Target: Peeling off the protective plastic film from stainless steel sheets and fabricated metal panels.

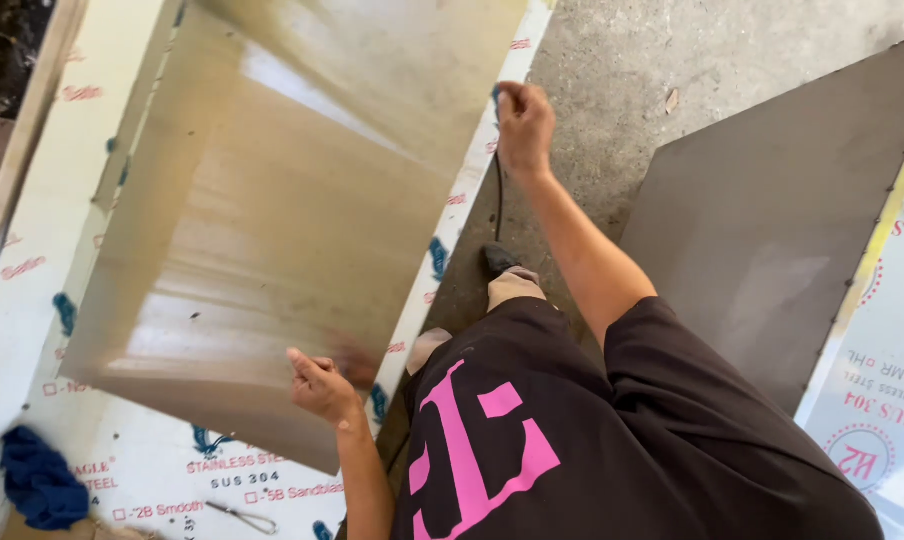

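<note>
Steel sheet point(272, 230), top edge out of frame

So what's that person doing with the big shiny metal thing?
A person in a black shirt with pink print is handling a large bare stainless steel sheet. Their left hand grips its near edge, and their right hand is up at the far edge, closed there. The sheet is tilted above another sheet wrapped in white printed film. A blue cloth and small pliers lie on that film. Another grey metal sheet rests on the concrete floor.
</note>
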